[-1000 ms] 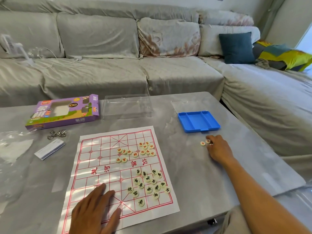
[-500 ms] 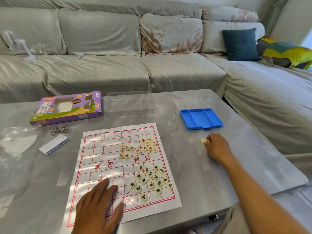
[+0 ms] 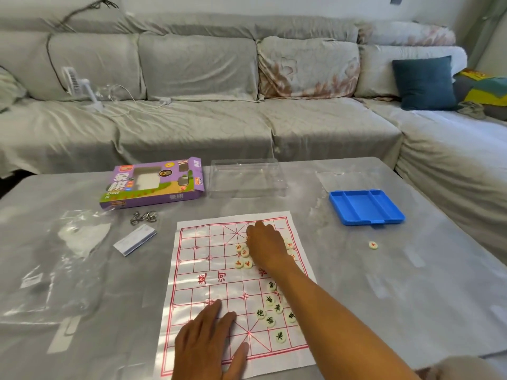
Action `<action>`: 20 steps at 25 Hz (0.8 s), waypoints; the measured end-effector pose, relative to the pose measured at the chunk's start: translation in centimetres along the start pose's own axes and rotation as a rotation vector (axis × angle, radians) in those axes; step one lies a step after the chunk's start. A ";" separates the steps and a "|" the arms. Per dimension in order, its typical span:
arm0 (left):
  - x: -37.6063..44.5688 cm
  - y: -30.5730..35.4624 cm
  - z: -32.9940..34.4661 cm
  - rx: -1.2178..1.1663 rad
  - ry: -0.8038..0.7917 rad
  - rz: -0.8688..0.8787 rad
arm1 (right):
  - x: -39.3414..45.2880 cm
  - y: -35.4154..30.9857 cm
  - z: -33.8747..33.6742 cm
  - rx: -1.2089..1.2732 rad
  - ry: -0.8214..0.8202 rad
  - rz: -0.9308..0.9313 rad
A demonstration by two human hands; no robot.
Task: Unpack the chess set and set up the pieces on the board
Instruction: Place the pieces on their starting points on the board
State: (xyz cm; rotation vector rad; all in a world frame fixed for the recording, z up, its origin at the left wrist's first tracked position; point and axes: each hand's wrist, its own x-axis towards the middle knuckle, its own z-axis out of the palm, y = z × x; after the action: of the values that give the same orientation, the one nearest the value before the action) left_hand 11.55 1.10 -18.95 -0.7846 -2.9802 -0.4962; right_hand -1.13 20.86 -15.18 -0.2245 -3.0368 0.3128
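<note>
The left hand (image 3: 208,344) is pressing the paper board (image 3: 203,272) with fingers spread flat. The right hand (image 3: 264,244), fingers curled downward, grip hidden, is reaching over the red pieces (image 3: 243,259); its forearm may scatter the black pieces (image 3: 270,315), and one stray piece (image 3: 373,245) is lying off the board.

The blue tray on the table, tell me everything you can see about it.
The blue tray looks like moulded plastic, a shallow rectangle with a raised rim and inner dividers forming several compartments, all empty. A small tab juts from its near edge. It lies flat on the grey table, right of the paper board. Neither hand touches it; one loose piece lies nearer the camera.
</note>
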 end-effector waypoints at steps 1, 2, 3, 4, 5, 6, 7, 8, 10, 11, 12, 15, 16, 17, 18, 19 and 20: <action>0.1 -0.1 0.1 0.002 0.015 0.001 | -0.2 0.0 0.0 -0.014 0.022 -0.017; 0.1 -0.1 0.2 0.006 0.019 0.001 | -0.7 0.5 -0.5 -0.020 0.065 -0.045; 0.1 -0.1 0.2 0.008 0.017 -0.001 | -1.2 1.6 -1.2 -0.027 0.107 -0.075; 0.0 -0.1 0.3 0.005 0.014 -0.006 | -1.8 3.1 -1.9 -0.035 0.140 -0.079; -0.1 -0.1 0.4 0.002 0.016 -0.012 | -2.6 5.4 -2.9 -0.046 0.157 -0.039; -0.1 0.0 0.6 0.002 0.015 -0.015 | -3.4 8.4 -3.9 -0.060 0.171 0.047; -0.2 -0.1 0.7 0.012 0.016 -0.016 | -4.4 11.7 -4.8 -0.075 0.182 0.156; -0.3 -0.3 0.9 0.026 0.014 -0.019 | -5.5 14.9 -5.4 -0.093 0.185 0.266; -0.3 -0.4 0.9 0.055 0.013 -0.032 | -7.8 20.0 -6.1 -0.096 0.149 0.410; -0.2 -0.3 0.8 0.065 -0.001 -0.048 | -8.5 21.6 -6.0 -0.075 0.109 0.430; -0.2 -0.1 0.6 0.078 -0.024 -0.062 | -8.9 22.7 -5.7 -0.052 0.067 0.421; -0.6 0.4 0.2 0.075 -0.075 -0.086 | -9.5 23.7 -4.6 -0.004 0.069 0.371; -0.6 0.5 0.0 0.059 -0.076 -0.092 | -9.5 23.5 -4.6 0.002 0.076 0.374; -0.7 0.6 -0.2 0.052 -0.074 -0.096 | -9.5 22.9 -4.7 0.018 0.075 0.374; -0.7 0.7 -0.2 0.038 -0.084 -0.096 | -9.5 22.0 -4.9 0.048 0.081 0.359; -0.8 0.8 -0.4 0.018 -0.089 -0.098 | -9.3 20.7 -5.2 0.095 0.098 0.331; -0.9 1.0 -0.3 0.001 -0.093 -0.107 | -9.1 19.0 -5.4 0.154 0.125 0.285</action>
State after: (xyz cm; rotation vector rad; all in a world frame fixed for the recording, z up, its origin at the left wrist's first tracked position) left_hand 12.77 1.40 -18.44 -0.6682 -3.1213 -0.4743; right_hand 10.98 38.89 -14.47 -0.6415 -2.8376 0.5272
